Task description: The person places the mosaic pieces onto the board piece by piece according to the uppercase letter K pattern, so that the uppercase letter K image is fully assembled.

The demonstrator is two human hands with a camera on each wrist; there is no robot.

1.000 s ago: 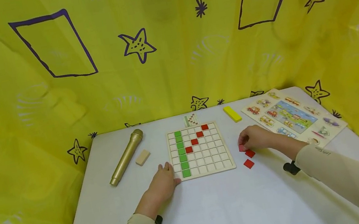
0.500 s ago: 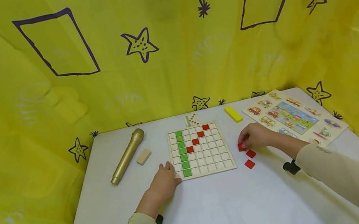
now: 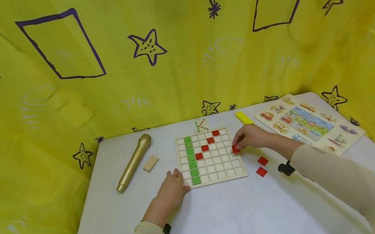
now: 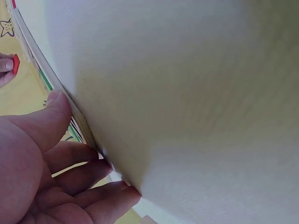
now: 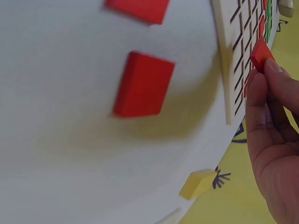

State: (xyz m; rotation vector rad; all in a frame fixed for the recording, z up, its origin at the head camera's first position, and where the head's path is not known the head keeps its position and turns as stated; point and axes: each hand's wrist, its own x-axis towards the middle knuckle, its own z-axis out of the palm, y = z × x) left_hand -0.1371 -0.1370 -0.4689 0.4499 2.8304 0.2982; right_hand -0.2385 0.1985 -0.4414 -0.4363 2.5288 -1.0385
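Observation:
A wooden grid board [image 3: 221,181] lies flat, with a column of green tiles [image 3: 193,164] near its left side and a diagonal of red tiles [image 3: 205,147]. My left hand [image 3: 169,191] grips its near-left corner, the thumb [image 4: 58,109] along the front edge and the fingers against the left side. Over the board's right edge, my right hand [image 3: 251,137] pinches a red square tile [image 5: 262,55] between thumb and fingertips. Two loose red tiles lie on the table right of the board, one [image 3: 262,160] behind the other [image 3: 261,171].
A small pattern card [image 3: 201,125] lies behind the board. Behind my right hand is a yellow block [image 3: 243,117], with a picture puzzle board [image 3: 358,136] farther right. On the left lie a gold microphone [image 3: 133,164] and a plain wooden block [image 3: 151,163]. A yellow curtain hangs behind the table.
My right hand has lifted one red tile from the group of loose ones and carried it left to the board's right edge. My left hand stays at the board's corner.

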